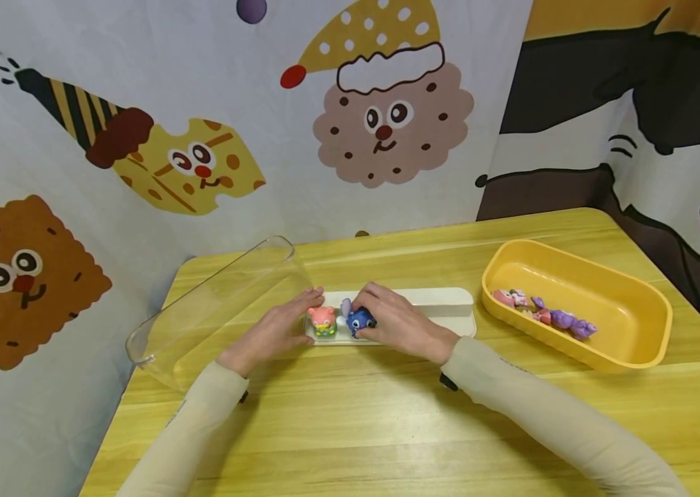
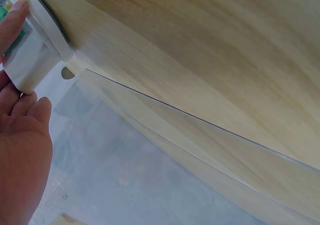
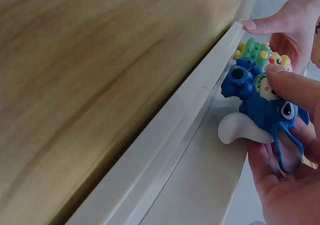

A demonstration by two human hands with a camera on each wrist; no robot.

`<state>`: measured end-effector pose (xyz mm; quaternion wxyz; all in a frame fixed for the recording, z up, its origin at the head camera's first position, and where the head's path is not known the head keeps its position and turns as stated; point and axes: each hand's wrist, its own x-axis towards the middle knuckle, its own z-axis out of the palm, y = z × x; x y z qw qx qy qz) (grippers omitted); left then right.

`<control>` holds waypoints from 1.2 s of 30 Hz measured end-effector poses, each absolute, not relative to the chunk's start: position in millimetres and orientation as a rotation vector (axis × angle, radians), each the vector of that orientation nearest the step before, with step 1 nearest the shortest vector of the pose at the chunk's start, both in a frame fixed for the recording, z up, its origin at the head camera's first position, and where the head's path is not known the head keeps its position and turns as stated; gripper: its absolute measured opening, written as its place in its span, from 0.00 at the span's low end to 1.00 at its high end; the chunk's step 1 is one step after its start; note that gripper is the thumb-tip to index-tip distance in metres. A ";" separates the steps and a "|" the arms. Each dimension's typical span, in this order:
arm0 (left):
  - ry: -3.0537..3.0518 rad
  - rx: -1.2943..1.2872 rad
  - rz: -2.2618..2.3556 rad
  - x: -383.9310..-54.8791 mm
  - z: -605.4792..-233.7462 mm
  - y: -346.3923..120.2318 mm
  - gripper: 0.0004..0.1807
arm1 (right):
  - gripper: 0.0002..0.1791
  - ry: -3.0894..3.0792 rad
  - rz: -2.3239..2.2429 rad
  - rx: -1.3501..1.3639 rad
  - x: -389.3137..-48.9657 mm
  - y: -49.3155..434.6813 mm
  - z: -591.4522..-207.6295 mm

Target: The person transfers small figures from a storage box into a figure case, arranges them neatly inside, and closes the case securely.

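Note:
A long white stepped display base [image 1: 443,323] lies on the table, its left end between the thumb and fingers of my left hand [image 1: 275,326]. In the left wrist view, the thumb [image 2: 14,24] is on one edge and the fingers [image 2: 20,102] are at the opposite side. My right hand [image 1: 401,323] pinches a blue big-eared figurine [image 1: 360,320] over the base's lower step; in the right wrist view, the blue figurine tilts beside the base. Just left of it, a pink-headed figurine [image 1: 323,321] with a green lower body stands on the base.
To the left leans a clear plastic cover [image 1: 219,304], close to my left forearm. A yellow bin [image 1: 629,304] at the right holds several pink and purple figurines [image 1: 564,322]. Behind the wooden table [image 1: 350,428] hangs a cartoon-printed cloth [image 1: 288,186].

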<state>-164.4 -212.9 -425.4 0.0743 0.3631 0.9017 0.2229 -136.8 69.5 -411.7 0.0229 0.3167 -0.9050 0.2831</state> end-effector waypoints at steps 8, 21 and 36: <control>2.723 1.095 0.649 -164.3 -425.2 -212.4 0.46 | 0.22 -2.784 0.810 1.005 -137.7 69.1 -414.5; 2.716 1.112 0.653 -164.4 -425.2 -212.4 0.46 | 0.23 -2.785 0.759 1.021 -139.9 69.2 -413.0; 2.723 1.094 0.625 -166.2 -425.6 -210.7 0.46 | 0.38 -2.836 0.843 0.964 -132.0 89.7 -392.9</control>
